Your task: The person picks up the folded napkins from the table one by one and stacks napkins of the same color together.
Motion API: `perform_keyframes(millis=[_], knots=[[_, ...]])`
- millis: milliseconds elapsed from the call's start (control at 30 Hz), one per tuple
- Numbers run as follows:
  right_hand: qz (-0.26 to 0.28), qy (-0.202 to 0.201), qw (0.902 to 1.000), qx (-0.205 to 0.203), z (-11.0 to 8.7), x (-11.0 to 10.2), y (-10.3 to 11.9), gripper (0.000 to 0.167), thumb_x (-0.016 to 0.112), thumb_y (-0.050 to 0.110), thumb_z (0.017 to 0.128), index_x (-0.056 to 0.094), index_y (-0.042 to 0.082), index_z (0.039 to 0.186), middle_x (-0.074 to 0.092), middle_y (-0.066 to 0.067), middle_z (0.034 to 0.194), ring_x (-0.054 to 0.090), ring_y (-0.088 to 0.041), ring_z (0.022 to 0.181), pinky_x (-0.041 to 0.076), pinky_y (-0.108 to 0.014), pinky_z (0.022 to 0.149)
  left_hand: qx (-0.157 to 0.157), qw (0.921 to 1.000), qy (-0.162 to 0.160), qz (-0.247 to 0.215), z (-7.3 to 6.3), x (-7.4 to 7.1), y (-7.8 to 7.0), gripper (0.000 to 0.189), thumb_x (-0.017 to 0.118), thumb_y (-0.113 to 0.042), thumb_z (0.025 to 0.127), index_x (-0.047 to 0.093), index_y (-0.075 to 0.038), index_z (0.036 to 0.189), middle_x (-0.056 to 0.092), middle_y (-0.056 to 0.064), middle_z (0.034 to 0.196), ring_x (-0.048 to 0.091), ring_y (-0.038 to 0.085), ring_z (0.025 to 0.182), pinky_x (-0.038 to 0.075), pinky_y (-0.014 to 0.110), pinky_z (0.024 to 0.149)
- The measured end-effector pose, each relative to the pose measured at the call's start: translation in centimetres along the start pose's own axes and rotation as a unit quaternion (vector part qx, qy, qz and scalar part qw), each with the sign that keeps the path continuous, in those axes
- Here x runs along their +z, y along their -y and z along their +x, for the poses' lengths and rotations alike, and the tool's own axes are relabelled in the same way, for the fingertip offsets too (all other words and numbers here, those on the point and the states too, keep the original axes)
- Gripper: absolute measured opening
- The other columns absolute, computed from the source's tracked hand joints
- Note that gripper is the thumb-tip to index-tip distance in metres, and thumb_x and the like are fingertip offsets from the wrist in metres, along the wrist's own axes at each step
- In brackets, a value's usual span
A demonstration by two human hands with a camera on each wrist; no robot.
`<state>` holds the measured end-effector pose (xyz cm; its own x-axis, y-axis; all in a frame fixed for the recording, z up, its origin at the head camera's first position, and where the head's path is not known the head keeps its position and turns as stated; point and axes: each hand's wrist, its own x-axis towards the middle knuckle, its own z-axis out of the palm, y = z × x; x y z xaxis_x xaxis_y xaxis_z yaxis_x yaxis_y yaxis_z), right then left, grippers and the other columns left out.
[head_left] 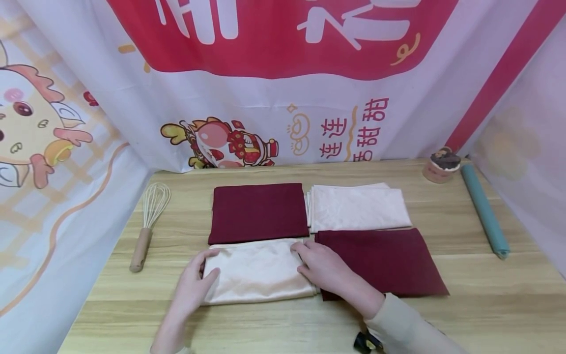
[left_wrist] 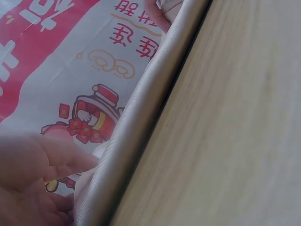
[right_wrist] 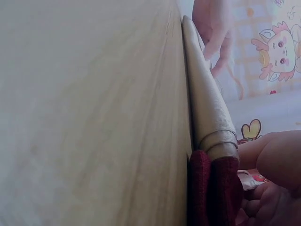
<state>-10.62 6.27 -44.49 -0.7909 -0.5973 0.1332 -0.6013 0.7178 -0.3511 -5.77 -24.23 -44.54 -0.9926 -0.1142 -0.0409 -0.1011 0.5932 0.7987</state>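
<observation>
A folded cream satin cloth (head_left: 261, 273) lies flat near the front of the table; its rolled near edge (left_wrist: 136, 113) fills the middle of the left wrist view. At its left end rests my left hand (head_left: 194, 280), thumb on top and fingers along the far left corner. My right hand (head_left: 325, 265) touches the top right corner with bent fingers, and its wrist lies over a folded dark red cloth (head_left: 384, 263). Behind the cream cloth is another dark red cloth (head_left: 258, 211). A white cloth (head_left: 358, 209) lies at the back right, beside it.
On the left of the wooden table (head_left: 261, 329) lies a whisk (head_left: 148, 226) with a wooden handle. A teal rolled-up mat or rod (head_left: 485, 211) lies along the right side. Near the back right corner stands a pink cup (head_left: 441, 167) with a dark top. Printed curtains hang behind.
</observation>
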Motion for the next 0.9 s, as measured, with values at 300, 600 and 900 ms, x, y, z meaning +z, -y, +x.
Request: perform_keyframes(millis=[300, 600, 900], knots=[[0.018, 0.000, 0.9998, -0.005, 0.2, -0.2, 0.3, 0.031, 0.069, 0.009, 0.083, 0.062, 0.012, 0.114, 0.064, -0.003, 0.093, 0.063, -0.018, 0.082, 0.051, -0.033, 0.068, -0.004, 0.9996, -0.016, -0.025, 0.0, -0.1, 0.8, 0.038, 0.066, 0.004, 0.084, 0.062, -0.007, 0.119, 0.065, 0.014, 0.105, 0.060, 0.021, 0.090, 0.049, 0.024, 0.074], [0.090, 0.013, 0.9958, 0.009, 0.3, -2.0, 0.6, 0.028, 0.067, 0.006, 0.086, 0.064, 0.013, 0.113, 0.061, 0.002, 0.095, 0.054, -0.011, 0.081, 0.048, -0.030, 0.069, -0.001, 0.9948, 0.001, -0.101, -0.2, -1.9, -0.2, 0.037, 0.069, 0.002, 0.084, 0.063, -0.004, 0.120, 0.060, 0.019, 0.117, 0.065, 0.016, 0.085, 0.053, 0.026, 0.064], [0.109, -0.013, 0.9936, 0.029, 0.9, -5.6, -0.8, 0.033, 0.069, 0.008, 0.086, 0.062, 0.013, 0.118, 0.057, 0.005, 0.090, 0.054, -0.011, 0.084, 0.048, -0.031, 0.074, 0.065, 0.9899, 0.001, -0.126, 1.7, -2.7, -3.2, 0.038, 0.070, 0.000, 0.084, 0.062, -0.001, 0.120, 0.060, 0.016, 0.122, 0.064, 0.007, 0.087, 0.053, 0.023, 0.065]])
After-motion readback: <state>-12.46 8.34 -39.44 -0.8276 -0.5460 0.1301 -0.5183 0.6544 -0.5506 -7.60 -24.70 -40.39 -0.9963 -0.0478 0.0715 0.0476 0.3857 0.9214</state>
